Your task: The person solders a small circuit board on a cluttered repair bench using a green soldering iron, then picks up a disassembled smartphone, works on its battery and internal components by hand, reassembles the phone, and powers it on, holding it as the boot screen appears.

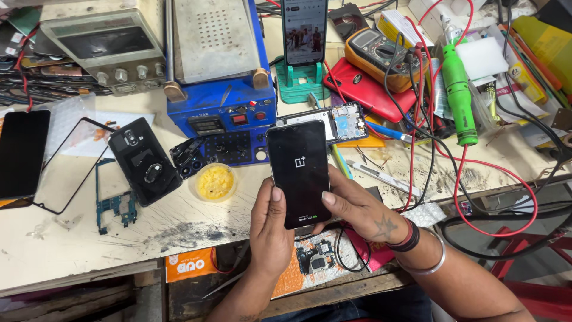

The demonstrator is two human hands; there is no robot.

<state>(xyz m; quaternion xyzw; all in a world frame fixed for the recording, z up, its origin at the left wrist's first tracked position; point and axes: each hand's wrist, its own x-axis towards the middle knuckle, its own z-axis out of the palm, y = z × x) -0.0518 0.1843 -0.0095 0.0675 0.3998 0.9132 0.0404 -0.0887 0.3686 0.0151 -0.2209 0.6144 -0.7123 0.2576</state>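
Note:
I hold a black smartphone (298, 170) upright over the front edge of the workbench (71, 238), its screen lit with a white boot logo. My left hand (269, 229) grips its lower left side with the thumb on the edge. My right hand (360, 209) cups its lower right side, thumb resting on the screen's edge. Behind the phone lies an opened phone chassis (342, 122) with its circuit board exposed.
A blue heating machine (217, 71) stands behind, with a phone on a green stand (304, 36). A black back cover (145, 161), a yellow round tub (215, 182), a loose circuit board (113, 203), a dark phone (21, 152), a multimeter (375, 50), a green tool (459, 92) and red cables (459, 173) crowd the bench.

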